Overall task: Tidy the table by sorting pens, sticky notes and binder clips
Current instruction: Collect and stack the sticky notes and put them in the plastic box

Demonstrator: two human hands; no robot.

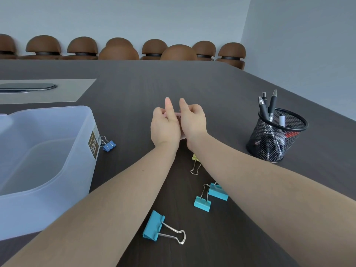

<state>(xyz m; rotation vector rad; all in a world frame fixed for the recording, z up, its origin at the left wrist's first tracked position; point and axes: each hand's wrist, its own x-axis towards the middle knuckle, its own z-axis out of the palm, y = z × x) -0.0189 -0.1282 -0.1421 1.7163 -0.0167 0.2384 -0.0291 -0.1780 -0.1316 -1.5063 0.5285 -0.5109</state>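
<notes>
Both hands are meeting at mid-table, the left hand [165, 130] and right hand [193, 124] pinching a thin pink pad [178, 115] between them — probably sticky notes, mostly hidden. Left of the hands a translucent bin [81, 151] is showing a brown label reading "PLASTIC". Right of them, pens [263, 108] are standing in a mesh cup [269, 143]. Binder clips — one being teal [154, 226] — are lying under the forearms.

brown chairs [119, 50] line far edge of dark table [173, 81]; grey walls.
</notes>
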